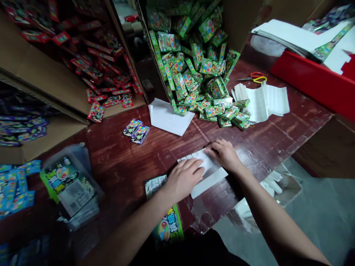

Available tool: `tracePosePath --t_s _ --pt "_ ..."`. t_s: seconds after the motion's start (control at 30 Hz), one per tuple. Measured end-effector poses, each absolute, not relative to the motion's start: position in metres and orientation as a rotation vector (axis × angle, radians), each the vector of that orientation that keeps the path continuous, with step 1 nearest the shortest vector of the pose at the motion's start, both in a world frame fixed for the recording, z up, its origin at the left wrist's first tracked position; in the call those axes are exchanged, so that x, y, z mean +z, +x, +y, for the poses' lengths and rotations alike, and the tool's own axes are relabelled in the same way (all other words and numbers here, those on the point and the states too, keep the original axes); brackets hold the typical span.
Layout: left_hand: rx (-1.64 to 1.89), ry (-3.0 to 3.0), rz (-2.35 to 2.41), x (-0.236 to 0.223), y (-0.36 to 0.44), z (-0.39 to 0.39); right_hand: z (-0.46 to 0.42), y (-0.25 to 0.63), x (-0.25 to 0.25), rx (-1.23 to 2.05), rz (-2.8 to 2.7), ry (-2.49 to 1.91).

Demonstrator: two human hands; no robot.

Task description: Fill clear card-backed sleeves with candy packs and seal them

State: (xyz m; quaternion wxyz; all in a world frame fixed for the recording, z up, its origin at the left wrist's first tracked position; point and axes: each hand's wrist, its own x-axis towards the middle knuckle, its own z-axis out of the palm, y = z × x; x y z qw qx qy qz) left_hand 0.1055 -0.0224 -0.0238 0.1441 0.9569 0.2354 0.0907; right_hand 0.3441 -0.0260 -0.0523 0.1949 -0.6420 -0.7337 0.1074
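Note:
A folded white paper sheet (208,184) lies on the dark red table in front of me. My left hand (186,175) rests flat on its left part, fingers stretched out. At its upper right edge, my right hand (223,153) has bent fingers and a thumb closed on the paper. Partly under my left forearm is a green and black printed pouch (170,223). Two small purple packets (137,131) lie beyond my left hand. Another white sheet (170,118) lies ahead, by a heap of small green packets (213,109).
Cardboard boxes hold red packets (97,70), green packets and purple packets (24,125). Clear printed bags (70,181) and blue packets (16,188) lie left. Scissors (253,77) and white strips (273,101) lie right, near a red box (310,83). Below the table edge stands a bin (290,188).

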Motion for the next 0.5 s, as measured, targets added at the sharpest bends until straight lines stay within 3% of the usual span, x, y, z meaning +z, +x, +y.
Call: tracePosePath --t_s 0.5 --pt "0.139 2.74 0.873 -0.013 0.124 -0.039 0.0 0.349 -0.018 0.45 -2.401 -1.453"
